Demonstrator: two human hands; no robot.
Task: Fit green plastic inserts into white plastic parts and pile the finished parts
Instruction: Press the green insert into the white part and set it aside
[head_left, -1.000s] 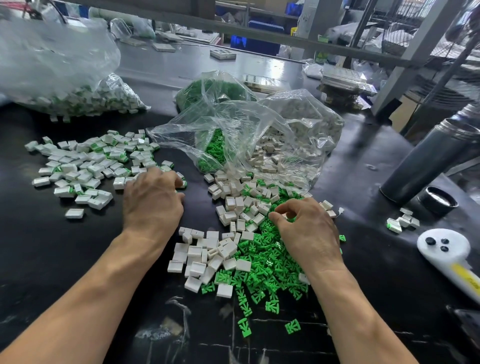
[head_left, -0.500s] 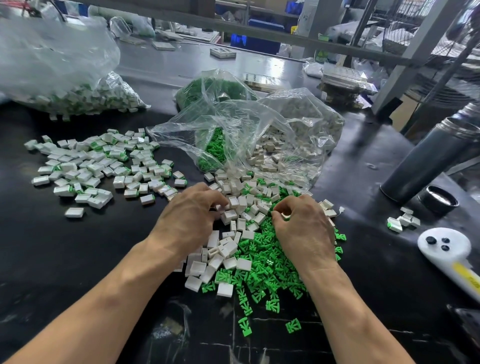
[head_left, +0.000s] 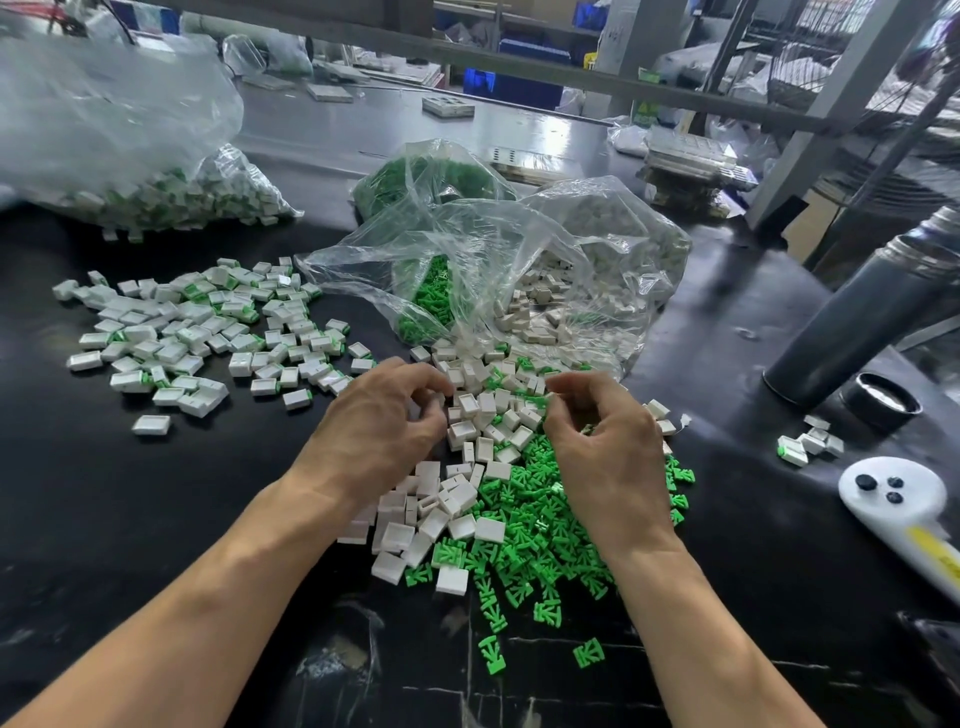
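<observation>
- Two loose green inserts (head_left: 492, 656) lie apart from the rest on the black table (head_left: 104, 519), nearest the viewer.
- Green insert heap (head_left: 540, 525) is spread on the table below and beside the right hand, touching a cluster of empty white parts (head_left: 447, 499) on its left.
- Left hand (head_left: 379, 431) is palm down over the white parts, fingers curled inward with tips close together; whether a part is pinched between them cannot be told.
- Right hand (head_left: 602, 441) sits over the green heap, fingers curled toward the thumb; a small piece shows at the fingertips, but a grip on it cannot be confirmed.
- White handheld controller (head_left: 893, 499) lies at the right edge, near a small group of parts (head_left: 810, 441).
- Finished pile (head_left: 208, 332), white parts with green showing, is scattered left of the hands, well apart from the loose stock.
- Open clear bag (head_left: 519, 270) beyond the hands spills white parts and green inserts toward them.
- Dark cylindrical flask (head_left: 862, 312) stands tilted at right, its cap (head_left: 880, 397) beside the base.
- Second clear bag (head_left: 130, 150) holding assembled parts rests at far left.
</observation>
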